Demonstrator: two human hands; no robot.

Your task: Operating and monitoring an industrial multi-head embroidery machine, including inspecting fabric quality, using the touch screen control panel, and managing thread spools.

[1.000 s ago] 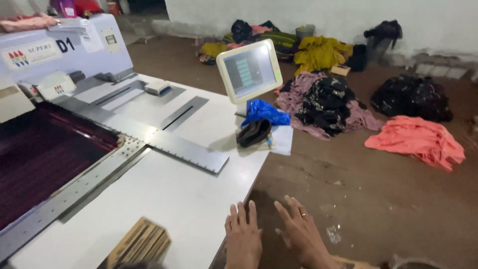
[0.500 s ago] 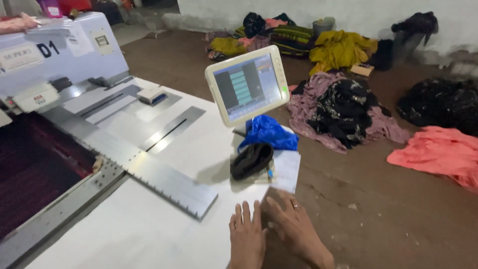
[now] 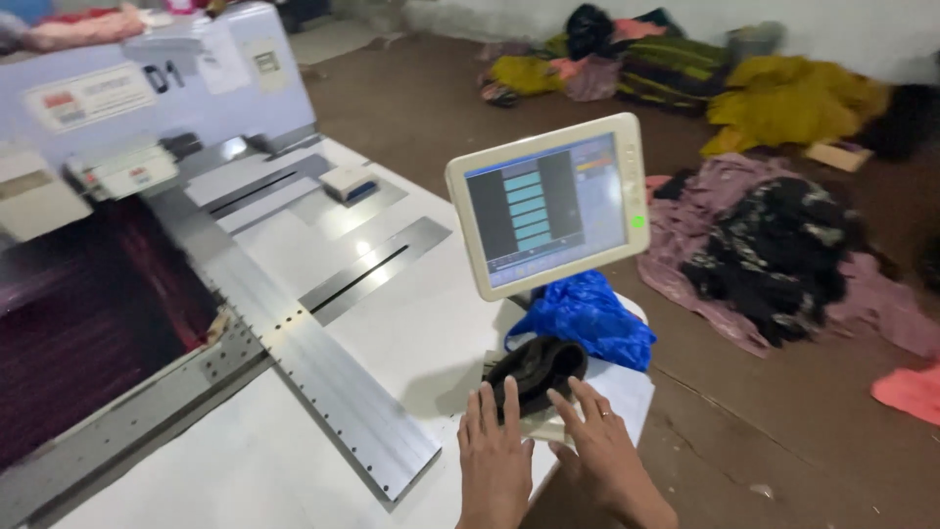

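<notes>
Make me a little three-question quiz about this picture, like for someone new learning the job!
1. True or false: the screen of the cream-framed touch monitor is lit.
2. Which thing do the fingertips of the left hand touch? A) crumpled blue plastic bag B) small black cloth bundle
3. What colour is the machine's flat table top?

Key: 1 true; 2 B; 3 white.

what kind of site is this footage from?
Probably a garment or knitting workshop: a large white flat machine with a touchscreen panel, and heaps of clothes on the bare floor. Both hands rest at the machine's edge.
</notes>
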